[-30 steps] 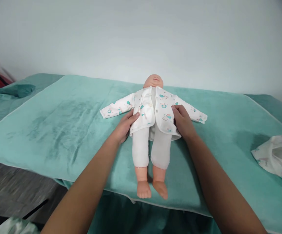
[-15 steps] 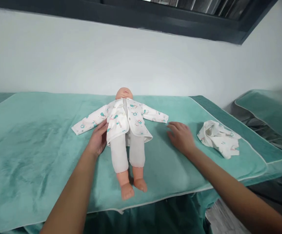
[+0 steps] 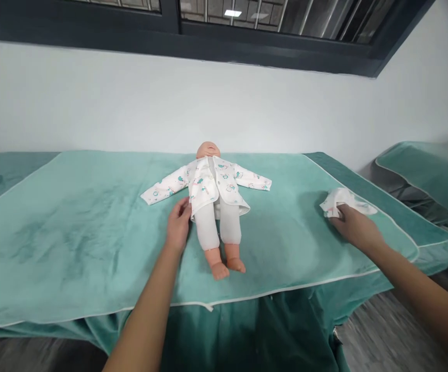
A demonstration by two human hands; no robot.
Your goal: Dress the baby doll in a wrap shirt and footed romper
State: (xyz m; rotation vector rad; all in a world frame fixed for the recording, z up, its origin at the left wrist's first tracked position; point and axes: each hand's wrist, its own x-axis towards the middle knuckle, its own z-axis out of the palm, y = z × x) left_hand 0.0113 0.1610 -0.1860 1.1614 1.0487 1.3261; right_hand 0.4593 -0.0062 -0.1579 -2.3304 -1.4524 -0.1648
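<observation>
A baby doll (image 3: 208, 150) lies on its back, its head by the wall and its feet towards me. It wears a white printed jacket (image 3: 229, 186), undone at the front, over white legs; its sleeves spread to both sides. My left hand (image 3: 179, 222) rests against the jacket's side below the sleeve, fingers loosely extended and holding nothing. Off to the right, my right hand (image 3: 357, 227) has its fingers closed on a crumpled white printed garment (image 3: 342, 198). That garment's exact kind cannot be made out, and part of it is hidden behind the hand.
A light green cover (image 3: 84, 243) with white piping spreads over the bed, its front edge hanging down. Behind it stands a white wall (image 3: 208, 98) under a dark window frame (image 3: 247, 41). Another green-covered surface (image 3: 429, 165) lies at the right.
My right hand has moved right, from beside the doll's sleeve to the crumpled garment, and grips it. My left hand stays at the jacket's side. The camera view has shifted.
</observation>
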